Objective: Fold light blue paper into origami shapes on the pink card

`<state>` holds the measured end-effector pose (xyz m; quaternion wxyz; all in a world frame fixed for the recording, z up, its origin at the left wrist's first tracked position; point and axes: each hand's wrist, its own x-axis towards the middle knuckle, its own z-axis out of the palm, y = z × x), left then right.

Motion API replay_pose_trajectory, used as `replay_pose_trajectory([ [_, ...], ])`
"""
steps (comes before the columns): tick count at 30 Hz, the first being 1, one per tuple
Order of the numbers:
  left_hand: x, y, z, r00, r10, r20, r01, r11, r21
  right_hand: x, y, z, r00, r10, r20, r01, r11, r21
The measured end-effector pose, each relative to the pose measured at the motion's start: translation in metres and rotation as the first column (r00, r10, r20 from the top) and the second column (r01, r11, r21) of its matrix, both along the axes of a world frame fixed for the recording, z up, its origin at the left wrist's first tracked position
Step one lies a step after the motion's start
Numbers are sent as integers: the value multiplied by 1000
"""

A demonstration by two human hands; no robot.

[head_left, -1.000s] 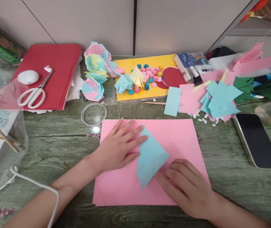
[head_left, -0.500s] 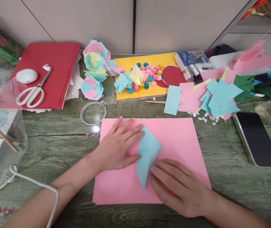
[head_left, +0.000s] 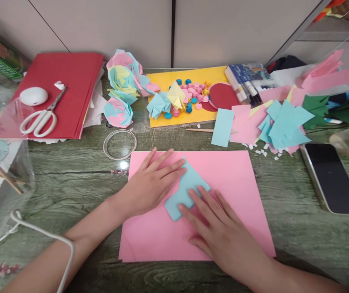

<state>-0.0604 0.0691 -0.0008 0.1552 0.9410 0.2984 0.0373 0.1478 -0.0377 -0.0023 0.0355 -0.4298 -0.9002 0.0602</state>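
A folded light blue paper (head_left: 192, 178) lies on the pink sheets (head_left: 238, 171) in front of me. My left hand (head_left: 150, 183) rests flat with its fingers spread, the fingertips touching the upper left edge of the blue paper. Fingers apart, my right hand (head_left: 220, 224) presses its fingertips on the paper's lower right part. The blue paper lies flat, with its lower end pointing to the lower left.
Behind the pink sheets are a tape roll (head_left: 119, 145), folded paper flowers (head_left: 118, 112), a yellow sheet (head_left: 198, 118) with small paper rolls, and blue paper pieces (head_left: 288, 124). Scissors (head_left: 44, 118) lie on red paper (head_left: 67, 73). A phone (head_left: 333, 179) is at right.
The lower part of the blue paper has come down flat and turned to the left. My right hand has moved up and spread its fingers on it. My left hand has barely moved.
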Motion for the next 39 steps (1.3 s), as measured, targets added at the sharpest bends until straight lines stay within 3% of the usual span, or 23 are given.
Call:
replay_pose_trajectory([
  [12, 2, 0, -1, 999, 2, 54, 0, 999, -34, -3, -9, 0, 999, -52, 15, 52, 997, -51],
  [39, 4, -3, 0, 993, -106, -60, 108, 994, 24, -1, -7, -3, 998, -68, 17, 70, 985, -155],
])
